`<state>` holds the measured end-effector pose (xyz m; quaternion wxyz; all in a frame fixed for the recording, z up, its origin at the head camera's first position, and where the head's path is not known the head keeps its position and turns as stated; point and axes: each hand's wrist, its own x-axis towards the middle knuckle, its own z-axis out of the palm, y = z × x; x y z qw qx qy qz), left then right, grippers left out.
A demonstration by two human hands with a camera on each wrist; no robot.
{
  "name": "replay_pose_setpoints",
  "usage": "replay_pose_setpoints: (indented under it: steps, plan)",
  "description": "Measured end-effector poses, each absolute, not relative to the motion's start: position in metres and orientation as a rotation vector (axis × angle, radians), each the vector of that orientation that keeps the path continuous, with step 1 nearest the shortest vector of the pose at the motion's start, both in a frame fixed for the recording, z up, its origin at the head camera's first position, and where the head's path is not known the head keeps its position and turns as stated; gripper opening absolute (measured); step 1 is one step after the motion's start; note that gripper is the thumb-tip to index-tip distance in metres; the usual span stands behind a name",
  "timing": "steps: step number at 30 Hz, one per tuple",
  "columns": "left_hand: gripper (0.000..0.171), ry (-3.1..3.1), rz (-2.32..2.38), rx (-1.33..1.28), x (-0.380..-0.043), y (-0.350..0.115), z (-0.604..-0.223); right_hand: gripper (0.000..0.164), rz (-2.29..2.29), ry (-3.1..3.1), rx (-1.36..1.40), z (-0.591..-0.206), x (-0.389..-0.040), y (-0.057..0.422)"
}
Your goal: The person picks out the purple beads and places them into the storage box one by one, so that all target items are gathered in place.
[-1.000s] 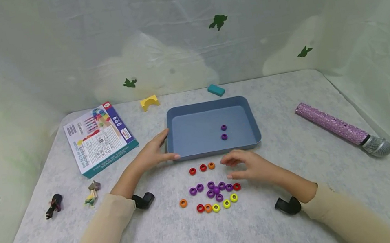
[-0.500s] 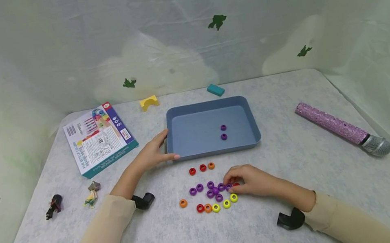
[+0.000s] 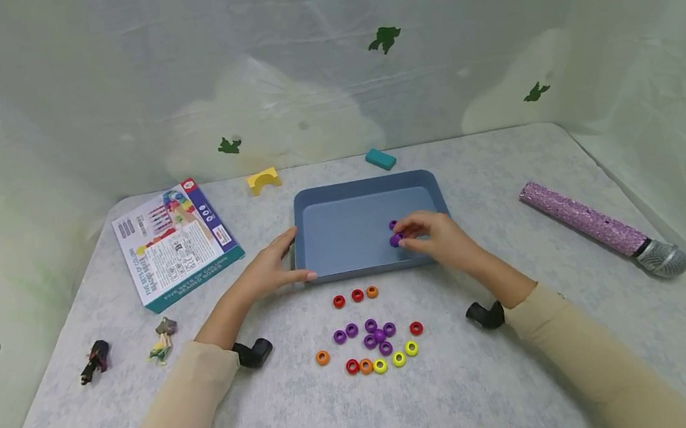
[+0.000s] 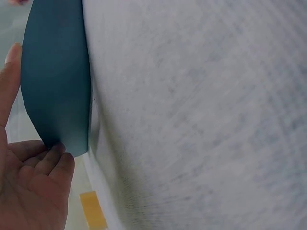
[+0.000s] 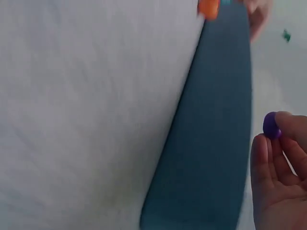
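My left hand holds the left front corner of a shallow blue-grey tray; the thumb lies at the front rim, the other fingers against the left side. In the left wrist view those fingers bend against the tray's end. Over the tray's right part, my right hand pinches a purple pony bead between thumb and fingertips. Close by its fingertips, a purple bead lies on the tray floor; another there is partly overlapped by the hand. In front of the tray lie several purple beads.
Red beads, orange beads and yellow beads surround the purple ones. A toy box and two small figures are at left. Yellow and teal blocks stand behind; a glittery toy microphone lies right.
My right hand reached down to the loose beads, took a purple one from beside the red bead, and carried it up over the tray. The left hand stayed on the tray.
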<state>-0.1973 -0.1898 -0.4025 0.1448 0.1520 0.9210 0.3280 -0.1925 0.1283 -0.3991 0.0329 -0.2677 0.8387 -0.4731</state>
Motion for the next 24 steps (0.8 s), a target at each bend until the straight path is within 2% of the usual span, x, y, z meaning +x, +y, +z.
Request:
replay_pose_setpoints:
  steps: [7, 16, 24]
  plan:
    - [0.097, 2.651, 0.942, 0.44, -0.198, -0.189, -0.402, 0.022, -1.332, 2.627, -0.579, -0.408, -0.228, 0.13]
    - [0.097, 2.648, 0.944, 0.434, -0.197, -0.19, -0.402, 0.016, -1.113, 2.623, -0.528, -0.414, -0.235, 0.128]
    - [0.097, 2.633, 0.952, 0.433, -0.198, -0.19, -0.403, 0.031, -1.152, 2.642, -0.571, -0.409, -0.227, 0.126]
